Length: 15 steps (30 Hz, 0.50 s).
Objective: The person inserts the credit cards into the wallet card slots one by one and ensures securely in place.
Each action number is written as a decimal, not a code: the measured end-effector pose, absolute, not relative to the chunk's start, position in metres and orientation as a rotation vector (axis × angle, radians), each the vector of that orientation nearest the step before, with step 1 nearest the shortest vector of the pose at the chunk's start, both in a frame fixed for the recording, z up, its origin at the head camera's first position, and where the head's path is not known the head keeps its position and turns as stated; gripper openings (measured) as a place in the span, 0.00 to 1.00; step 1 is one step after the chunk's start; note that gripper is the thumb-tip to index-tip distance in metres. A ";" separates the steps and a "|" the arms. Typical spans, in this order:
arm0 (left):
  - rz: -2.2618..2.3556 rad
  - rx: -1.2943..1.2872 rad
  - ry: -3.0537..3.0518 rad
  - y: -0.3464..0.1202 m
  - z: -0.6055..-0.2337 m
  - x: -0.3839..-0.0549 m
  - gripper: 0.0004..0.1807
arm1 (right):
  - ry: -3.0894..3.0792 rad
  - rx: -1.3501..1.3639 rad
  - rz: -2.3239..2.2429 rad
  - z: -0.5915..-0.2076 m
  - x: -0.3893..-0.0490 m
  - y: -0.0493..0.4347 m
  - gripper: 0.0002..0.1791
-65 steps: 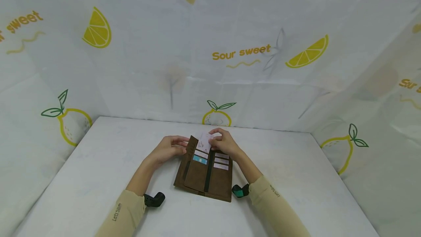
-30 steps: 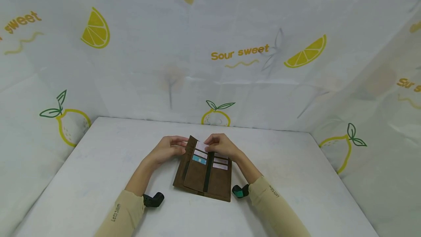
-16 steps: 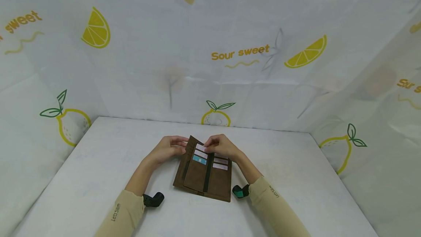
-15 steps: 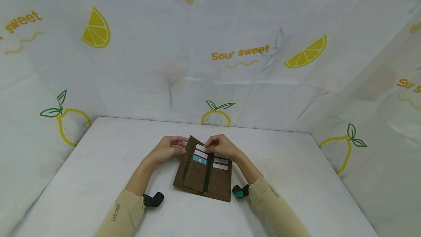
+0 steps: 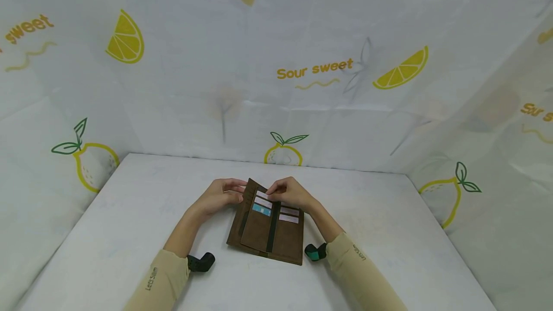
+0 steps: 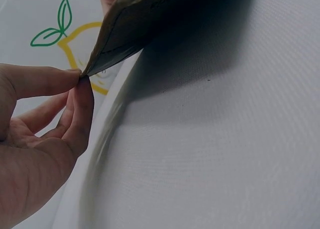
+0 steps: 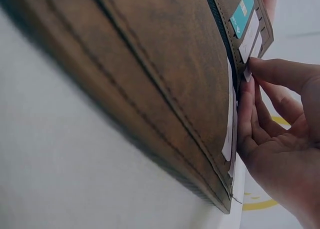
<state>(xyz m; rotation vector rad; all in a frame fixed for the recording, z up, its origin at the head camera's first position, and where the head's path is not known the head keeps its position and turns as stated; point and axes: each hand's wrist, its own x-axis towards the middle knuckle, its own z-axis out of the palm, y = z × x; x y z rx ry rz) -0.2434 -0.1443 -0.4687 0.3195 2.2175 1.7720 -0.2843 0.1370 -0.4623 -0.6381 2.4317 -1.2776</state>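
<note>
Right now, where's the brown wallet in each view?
Head: the brown wallet lies open at table centre, between both hands.
Left wrist: only its lifted corner, upper left, pinched by the left hand.
Right wrist: fills the frame diagonally; the right hand is at its card slots, lower right.
Shared landmark: the teal card, also top right in the right wrist view; not in the left wrist view.

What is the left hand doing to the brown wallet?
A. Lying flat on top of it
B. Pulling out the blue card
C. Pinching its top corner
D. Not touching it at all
C. In the left wrist view, the left hand pinches a corner of the wallet between thumb and forefinger, holding that flap lifted off the table; the head view shows the same grip at the wallet's far left corner.
</note>
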 end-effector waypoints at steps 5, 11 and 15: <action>1.763 0.314 2.224 -0.144 -0.469 -0.243 0.28 | 2.426 -0.648 -1.273 -0.461 -0.284 0.137 0.08; 1.762 0.299 2.225 -0.144 -0.469 -0.243 0.28 | 2.429 -0.648 -1.248 -0.460 -0.284 0.136 0.09; 1.761 0.299 2.218 -0.145 -0.470 -0.245 0.28 | 2.439 -0.631 -1.251 -0.460 -0.284 0.136 0.08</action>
